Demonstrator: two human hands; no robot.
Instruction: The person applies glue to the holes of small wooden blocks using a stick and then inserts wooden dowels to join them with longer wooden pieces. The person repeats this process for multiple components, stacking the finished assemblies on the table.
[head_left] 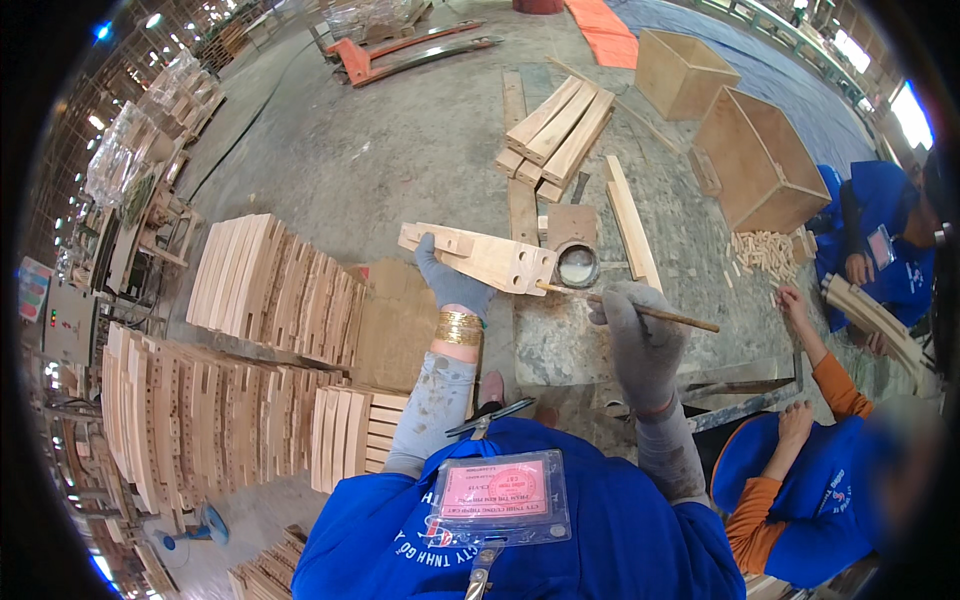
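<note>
My left hand [447,282], in a grey glove, grips a pale wooden furniture part [490,262] with several round holes in its right end. Gloved too, my right hand [642,340] is closed around a thin wooden stick [675,318]. The stick's tip is at the holed end of the part; whether it touches or enters a hole I cannot tell. Just right of that end stands a small round pot [577,264] with whitish stuff in it, on the worktable [560,350].
Stacked wooden parts [556,130] lie farther back, with a long strip [632,225] nearer. Loose dowels [765,255] are heaped by plywood boxes [760,160] at right. Tall stacks of slats [275,290] stand left. Two co-workers in blue [800,490] are close on my right.
</note>
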